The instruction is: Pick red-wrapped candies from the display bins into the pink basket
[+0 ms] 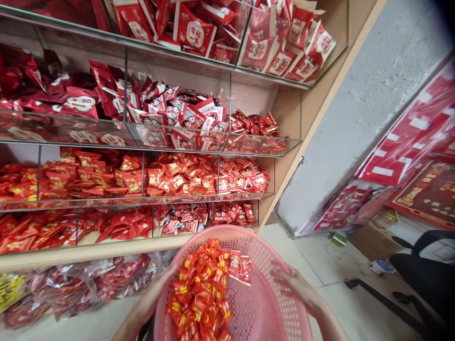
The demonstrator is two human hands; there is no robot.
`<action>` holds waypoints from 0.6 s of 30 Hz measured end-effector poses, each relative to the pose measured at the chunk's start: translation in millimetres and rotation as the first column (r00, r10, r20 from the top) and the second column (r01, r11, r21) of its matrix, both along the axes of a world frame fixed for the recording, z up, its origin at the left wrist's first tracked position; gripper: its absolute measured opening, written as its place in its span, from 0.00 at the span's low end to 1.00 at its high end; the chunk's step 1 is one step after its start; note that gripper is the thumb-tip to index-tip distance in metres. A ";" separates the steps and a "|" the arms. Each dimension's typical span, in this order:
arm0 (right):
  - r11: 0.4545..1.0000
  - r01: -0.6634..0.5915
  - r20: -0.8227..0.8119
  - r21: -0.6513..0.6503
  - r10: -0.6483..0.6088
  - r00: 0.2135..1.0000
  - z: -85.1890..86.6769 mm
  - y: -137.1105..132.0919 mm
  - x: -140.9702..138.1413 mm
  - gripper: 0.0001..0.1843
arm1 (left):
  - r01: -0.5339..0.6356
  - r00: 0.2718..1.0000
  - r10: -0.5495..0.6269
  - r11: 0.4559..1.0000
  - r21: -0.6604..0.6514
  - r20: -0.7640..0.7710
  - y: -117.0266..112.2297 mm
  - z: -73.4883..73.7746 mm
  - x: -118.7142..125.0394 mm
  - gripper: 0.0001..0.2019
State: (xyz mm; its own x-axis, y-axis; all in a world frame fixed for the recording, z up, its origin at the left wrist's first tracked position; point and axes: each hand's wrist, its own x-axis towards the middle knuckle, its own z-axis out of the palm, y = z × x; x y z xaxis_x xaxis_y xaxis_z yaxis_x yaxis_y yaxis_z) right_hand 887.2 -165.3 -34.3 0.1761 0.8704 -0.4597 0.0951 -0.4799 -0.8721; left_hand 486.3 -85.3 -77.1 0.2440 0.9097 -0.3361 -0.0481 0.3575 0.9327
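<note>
Glass-fronted shelf bins of red packets (pixel 85 201) are being faced while a round pink perforated plastic basket (pixel 213 232) is being held between the left hand (pixel 156 296) and right hand (pixel 291 284), well apart and clasping its rim. Seemingly light and stiff, it is best gripped there, and slippery red-and-gold foil sweets (pixel 201 289) are being carried inside, between the hands.

Worn on the head; facing forward, downward.

Premises: shop selling red festive goods.
Display: tiered glass bins (pixel 106 132) of red packets (pixel 170 175).
Stock: pink plastic basket (pixel 270 289) of wrapped sweets (pixel 199 289).
</note>
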 end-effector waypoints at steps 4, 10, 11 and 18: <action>0.994 0.032 -0.255 -0.103 -0.058 0.965 1.2 1.7 1.0 0.30 | 0.156 0.854 0.040 0.932 -0.328 0.519 -29.7 -4.1 -1.9 0.35; 0.994 0.054 -0.280 -0.095 -0.079 0.957 -5.4 5.5 0.8 0.27 | -0.027 0.788 0.272 0.911 -0.411 0.552 -47.9 8.4 21.2 0.31; 0.995 0.056 -0.295 -0.088 -0.080 0.952 -6.5 7.6 -0.4 0.26 | -0.047 0.782 0.295 0.906 -0.420 0.549 -50.5 8.2 20.6 0.31; 0.996 -0.084 -0.379 -0.037 0.064 0.923 -8.0 40.5 -18.5 0.23 | -0.150 0.827 0.365 0.876 -0.459 0.427 -43.4 -10.9 -21.8 0.35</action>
State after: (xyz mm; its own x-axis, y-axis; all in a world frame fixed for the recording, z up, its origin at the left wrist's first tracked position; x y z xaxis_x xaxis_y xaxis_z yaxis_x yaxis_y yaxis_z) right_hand 868.7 -124.9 -42.3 -0.0830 0.8477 -0.5240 -0.1990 -0.5293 -0.8248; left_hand 464.5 -128.7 -87.9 0.2471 0.7800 -0.5750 -0.5984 0.5896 0.5426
